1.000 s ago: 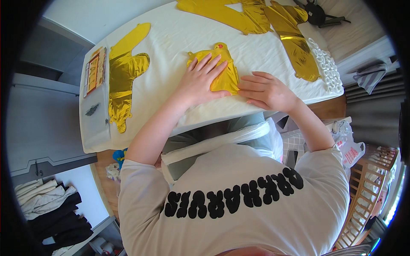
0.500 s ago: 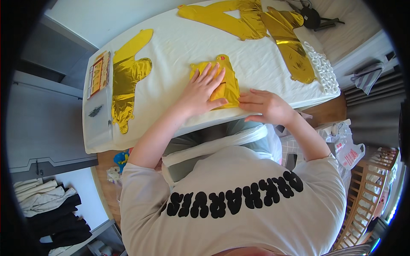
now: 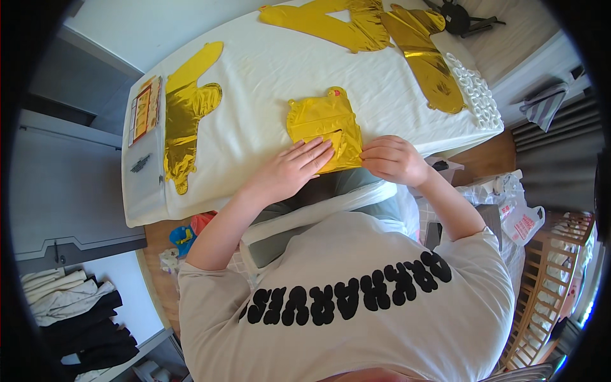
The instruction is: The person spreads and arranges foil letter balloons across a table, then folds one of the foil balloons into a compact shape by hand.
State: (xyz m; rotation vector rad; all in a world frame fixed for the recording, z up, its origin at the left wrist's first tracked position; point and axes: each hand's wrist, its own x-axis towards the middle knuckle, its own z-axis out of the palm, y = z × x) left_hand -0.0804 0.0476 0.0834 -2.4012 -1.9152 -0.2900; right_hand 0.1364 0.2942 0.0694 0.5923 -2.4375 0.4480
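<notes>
A folded gold foil balloon [image 3: 323, 113] lies at the near edge of the white-covered table, a small red mark on its far tab. My left hand [image 3: 294, 167] rests flat on its near left part, fingers stretched out together. At the balloon's near right corner, my right hand [image 3: 393, 160] pinches the foil between thumb and fingers. The near edge of the balloon is partly hidden under my left hand.
Flat gold foil balloons lie at the left [image 3: 189, 114], the far side [image 3: 331, 25] and the far right [image 3: 428, 60]. White rings [image 3: 472, 92] line the right edge. A clear packet [image 3: 146, 169] with a printed card [image 3: 146, 113] lies far left.
The balloon has come nearer to me, to the table's edge. My left hand has slid from its middle down to the near left, and my right hand has closed on its corner.
</notes>
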